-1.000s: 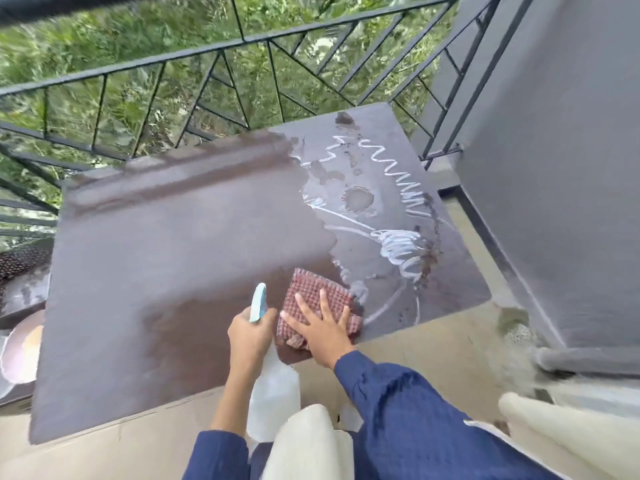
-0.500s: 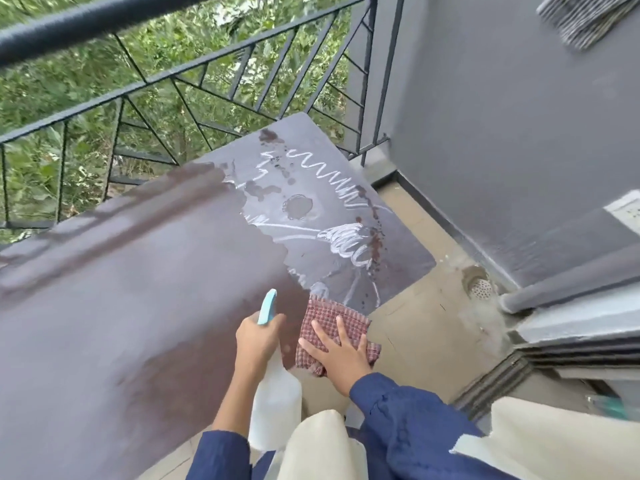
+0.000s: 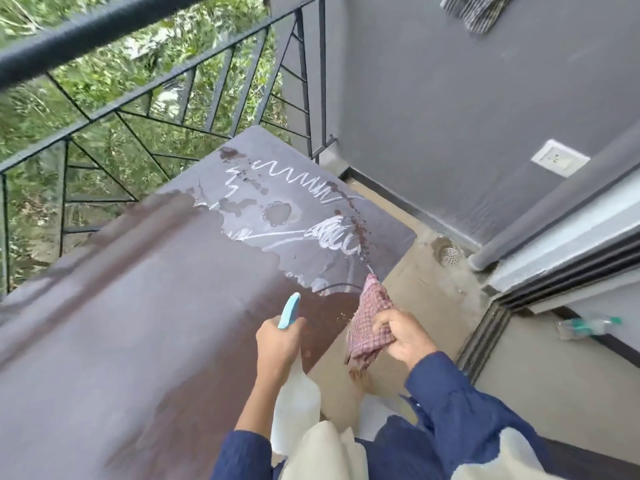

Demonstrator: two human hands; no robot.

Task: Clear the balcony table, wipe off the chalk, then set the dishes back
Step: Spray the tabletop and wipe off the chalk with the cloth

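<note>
You're gripping the bunched cloth (image 3: 370, 322) with your right hand (image 3: 403, 336), spray bottle (image 3: 294, 400) with your left hand (image 3: 277, 344); wet chalk (image 3: 334, 237) ahead is likely risking smears.

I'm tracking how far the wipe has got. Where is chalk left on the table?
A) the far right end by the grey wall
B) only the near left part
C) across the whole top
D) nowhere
A: white chalk scribbles mark only the table's far right end beside the grey wall.
</note>
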